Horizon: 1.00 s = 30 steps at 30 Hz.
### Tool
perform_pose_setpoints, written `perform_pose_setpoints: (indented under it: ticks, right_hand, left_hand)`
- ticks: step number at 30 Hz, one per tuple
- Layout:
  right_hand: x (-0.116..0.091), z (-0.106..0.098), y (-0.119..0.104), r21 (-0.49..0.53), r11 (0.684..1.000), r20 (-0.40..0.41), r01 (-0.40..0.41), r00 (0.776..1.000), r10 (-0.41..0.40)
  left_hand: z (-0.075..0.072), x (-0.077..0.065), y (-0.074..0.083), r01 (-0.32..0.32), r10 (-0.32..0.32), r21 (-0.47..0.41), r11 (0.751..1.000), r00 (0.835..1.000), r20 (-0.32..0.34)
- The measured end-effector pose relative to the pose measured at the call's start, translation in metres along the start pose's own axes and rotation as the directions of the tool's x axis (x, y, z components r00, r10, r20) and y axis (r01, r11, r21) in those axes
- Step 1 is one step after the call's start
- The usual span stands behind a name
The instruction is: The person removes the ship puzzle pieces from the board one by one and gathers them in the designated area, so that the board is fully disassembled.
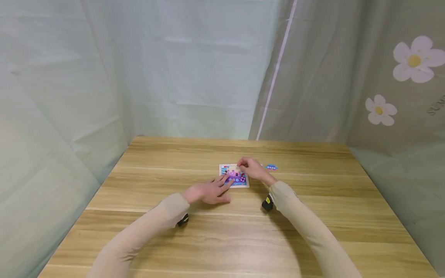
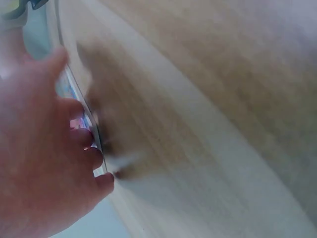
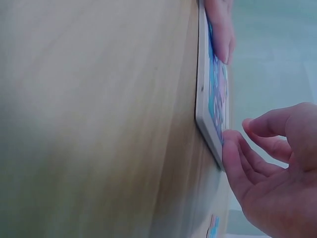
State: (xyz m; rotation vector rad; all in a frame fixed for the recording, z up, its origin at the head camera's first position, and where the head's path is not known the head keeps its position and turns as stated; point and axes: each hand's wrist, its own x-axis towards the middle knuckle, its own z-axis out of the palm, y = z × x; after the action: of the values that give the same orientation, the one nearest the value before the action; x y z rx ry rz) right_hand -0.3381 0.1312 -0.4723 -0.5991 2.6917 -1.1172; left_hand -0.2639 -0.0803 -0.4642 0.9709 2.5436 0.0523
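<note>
On the bench (image 1: pixel 215 247), left to right: one left hand (image 1: pixel 213 191), grip released, fingers spread and resting over the near left part of the board (image 1: pixel 240 180); the board, picture side up, lying flat between the hands; one right hand (image 1: pixel 253 168), fingers bent at the far right edge, whether grasping anything cannot be told; one blue piece (image 1: pixel 271 167), loose, just beyond that hand. Step in hand, as judged: fitting work at the far edge. Next move calls for: a steady board, careful fingertip alignment.
</note>
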Motion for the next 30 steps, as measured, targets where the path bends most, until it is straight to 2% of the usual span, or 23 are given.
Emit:
perform_pose_setpoints:
  ticks: [5, 10, 14, 21, 24, 30]
  right_hand:
    - [0.005, 0.005, -0.003, -0.014, 0.998, 0.004, 0.055, 0.998, -0.055]
    - [0.01, 0.009, -0.006, -0.041, 0.997, 0.013, 0.061, 0.998, -0.06]
    - [0.012, 0.013, -0.007, -0.034, 0.998, 0.022, 0.061, 0.998, -0.06]
    - [0.013, 0.017, -0.007, 0.014, 0.999, 0.039, 0.039, 0.998, -0.039]
    - [0.012, 0.018, -0.006, 0.019, 0.999, 0.046, 0.026, 0.999, -0.027]
    - [0.013, 0.02, -0.005, 0.018, 1.0, 0.053, 0.012, 0.999, -0.012]
  left_hand:
    - [0.004, -0.001, 0.004, 0.023, -0.024, 0.035, 0.999, 1.0, 0.013]
    - [0.005, 0.0, 0.006, 0.042, -0.043, 0.056, 0.998, 0.999, 0.017]
    - [0.006, 0.001, 0.003, 0.035, -0.036, 0.04, 0.999, 0.999, 0.026]
    - [0.004, -0.003, -0.006, -0.027, 0.028, -0.087, 0.996, 1.0, 0.008]
    - [0.002, -0.006, -0.007, -0.021, 0.022, -0.11, 0.994, 1.0, 0.01]
    - [0.002, -0.013, -0.006, 0.007, -0.006, -0.087, 0.996, 1.0, 0.015]
